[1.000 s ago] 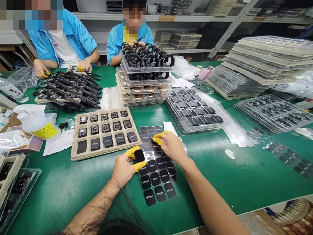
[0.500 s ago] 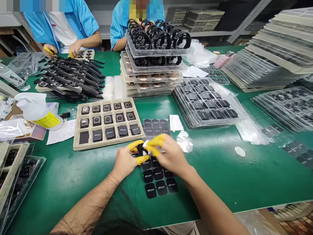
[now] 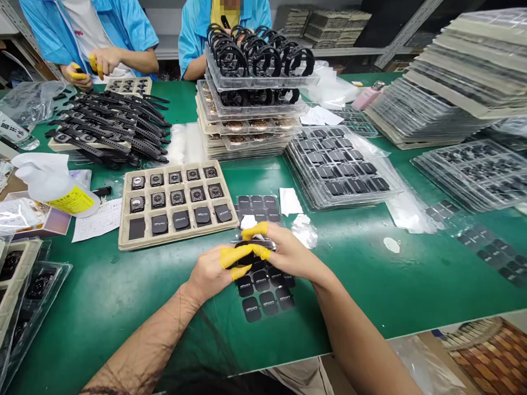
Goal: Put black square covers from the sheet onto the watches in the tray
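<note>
My left hand (image 3: pixel 214 270), with yellow finger covers, is closed round a dark square watch piece (image 3: pixel 244 253) above the sheet of black stickers (image 3: pixel 268 303). Beside it my right hand (image 3: pixel 284 249), also in yellow finger covers, touches the same piece from the right, its fingers bent. A white cloth (image 3: pixel 248 221) shows at the right fingertips, partly hidden by them. To the left, the beige tray (image 3: pixel 122 237) has watch bodies in its two back rows. Its front row holds black labelled squares and one dark slot at the left.
Stacked trays with black straps (image 3: pixel 263 82) stand behind. A stack of clear trays (image 3: pixel 349 200) sits to the right, a tall tray pile (image 3: pixel 436 93) beyond. A spray bottle (image 3: pixel 61 189) is at left. Two people in blue work across the table.
My right hand has come down over the piece, and the white cloth now shows behind its fingers. The view has shifted slightly. Across the table, one person's hand has lifted away from the small tray.
</note>
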Tool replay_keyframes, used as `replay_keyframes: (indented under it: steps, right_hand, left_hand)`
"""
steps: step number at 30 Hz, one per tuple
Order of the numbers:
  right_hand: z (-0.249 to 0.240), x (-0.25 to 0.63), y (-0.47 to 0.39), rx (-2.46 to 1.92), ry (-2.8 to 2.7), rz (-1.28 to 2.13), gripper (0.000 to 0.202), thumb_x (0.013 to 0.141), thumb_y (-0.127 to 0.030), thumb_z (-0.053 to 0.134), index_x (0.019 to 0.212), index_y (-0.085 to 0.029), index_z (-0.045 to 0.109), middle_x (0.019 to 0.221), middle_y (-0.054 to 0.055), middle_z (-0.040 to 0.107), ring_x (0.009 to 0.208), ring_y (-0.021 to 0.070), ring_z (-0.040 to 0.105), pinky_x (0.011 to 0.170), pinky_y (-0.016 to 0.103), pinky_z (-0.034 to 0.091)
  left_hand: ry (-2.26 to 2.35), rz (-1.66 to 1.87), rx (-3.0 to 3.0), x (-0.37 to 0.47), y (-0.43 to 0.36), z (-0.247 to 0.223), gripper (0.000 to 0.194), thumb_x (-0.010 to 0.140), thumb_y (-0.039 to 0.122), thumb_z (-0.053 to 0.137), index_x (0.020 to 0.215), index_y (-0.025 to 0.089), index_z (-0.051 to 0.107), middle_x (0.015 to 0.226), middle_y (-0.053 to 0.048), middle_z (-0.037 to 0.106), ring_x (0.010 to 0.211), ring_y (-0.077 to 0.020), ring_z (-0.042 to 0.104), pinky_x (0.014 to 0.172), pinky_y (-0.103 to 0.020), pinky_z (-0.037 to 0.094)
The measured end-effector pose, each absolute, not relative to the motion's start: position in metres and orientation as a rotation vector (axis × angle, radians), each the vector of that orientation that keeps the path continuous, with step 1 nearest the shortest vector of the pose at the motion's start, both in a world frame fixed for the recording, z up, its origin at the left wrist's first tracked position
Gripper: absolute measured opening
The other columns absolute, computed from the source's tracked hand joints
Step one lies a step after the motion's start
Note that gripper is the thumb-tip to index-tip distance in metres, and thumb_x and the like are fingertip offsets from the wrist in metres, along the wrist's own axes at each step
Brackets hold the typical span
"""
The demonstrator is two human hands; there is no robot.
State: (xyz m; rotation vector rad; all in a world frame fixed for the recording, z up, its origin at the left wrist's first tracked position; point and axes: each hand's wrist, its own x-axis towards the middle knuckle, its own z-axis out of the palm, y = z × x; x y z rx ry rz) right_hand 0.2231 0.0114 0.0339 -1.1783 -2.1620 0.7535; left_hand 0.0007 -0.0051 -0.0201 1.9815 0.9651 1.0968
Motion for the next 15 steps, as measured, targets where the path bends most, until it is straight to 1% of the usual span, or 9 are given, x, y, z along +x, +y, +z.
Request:
replay_keyframes:
  steps: [2,3,6,8,10,11,13,15]
  right_hand:
    - [0.037,0.220,0.008,-1.126,-2.118,0.985,0.024,0.094,-0.021,0.058,0.116,-0.026,0.067,0.107,0.005,0.072,0.097,0.0198,0.067,0.086,0.037,0.056]
    - [0.037,0.219,0.006,-1.155,-2.054,1.022,0.023,0.092,-0.019,0.058,0.112,-0.024,0.068,0.104,0.005,0.073,0.093,0.0190,0.068,0.084,0.036,0.056]
    - [0.036,0.216,0.004,-1.272,-1.877,1.017,0.021,0.089,-0.021,0.061,0.109,-0.023,0.068,0.098,0.004,0.074,0.088,0.0188,0.069,0.082,0.036,0.056]
    - [0.034,0.216,0.004,-1.315,-1.825,1.016,0.021,0.090,-0.025,0.062,0.109,-0.024,0.068,0.096,0.003,0.075,0.088,0.0190,0.070,0.081,0.035,0.056]
    - [0.033,0.215,0.003,-1.347,-1.813,1.007,0.018,0.091,-0.026,0.062,0.107,-0.024,0.068,0.096,0.003,0.076,0.087,0.0194,0.070,0.080,0.035,0.056]
    - [0.032,0.214,0.003,-1.362,-1.822,0.990,0.015,0.091,-0.026,0.061,0.104,-0.023,0.069,0.095,0.003,0.076,0.087,0.0196,0.071,0.079,0.035,0.056]
    - [0.031,0.212,0.003,-1.400,-1.873,0.915,0.010,0.092,-0.027,0.060,0.096,-0.023,0.069,0.091,0.003,0.076,0.084,0.0207,0.070,0.078,0.036,0.055]
    - [0.028,0.208,0.003,-1.441,-1.938,0.744,0.009,0.093,-0.025,0.059,0.091,-0.023,0.067,0.091,0.004,0.075,0.086,0.0228,0.069,0.079,0.039,0.052]
  left_hand:
    - [0.856,1.084,2.143,-0.002,-0.005,-0.022,0.029,0.087,0.030,0.072,0.116,0.027,0.075,0.103,-0.005,0.080,0.102,-0.0218,0.075,0.097,-0.035,0.060]
    - [0.835,1.076,2.190,-0.003,-0.005,-0.022,0.029,0.089,0.030,0.071,0.117,0.027,0.075,0.104,-0.005,0.080,0.103,-0.0218,0.075,0.097,-0.035,0.060]
    - [0.843,1.087,2.275,-0.003,-0.004,-0.020,0.031,0.088,0.029,0.072,0.118,0.028,0.074,0.099,-0.004,0.080,0.103,-0.0226,0.074,0.098,-0.038,0.059]
    - [0.887,1.142,2.301,-0.002,-0.004,-0.017,0.033,0.085,0.029,0.076,0.117,0.028,0.075,0.094,-0.004,0.080,0.106,-0.0248,0.073,0.102,-0.043,0.057]
    - [0.903,1.194,2.293,-0.001,-0.004,-0.014,0.036,0.083,0.030,0.077,0.119,0.028,0.074,0.094,-0.004,0.080,0.110,-0.0261,0.071,0.103,-0.044,0.057]
    - [0.882,1.208,2.279,0.000,-0.005,-0.013,0.037,0.083,0.030,0.077,0.120,0.027,0.073,0.096,-0.005,0.080,0.110,-0.0257,0.071,0.101,-0.042,0.058]
    - [0.814,1.214,2.243,0.001,-0.006,-0.011,0.039,0.085,0.027,0.075,0.124,0.025,0.071,0.099,-0.006,0.080,0.099,-0.0225,0.074,0.092,-0.036,0.061]
    - [0.821,1.211,2.227,0.003,-0.008,-0.012,0.039,0.085,0.026,0.075,0.124,0.024,0.071,0.099,-0.006,0.080,0.092,-0.0220,0.075,0.087,-0.035,0.062]
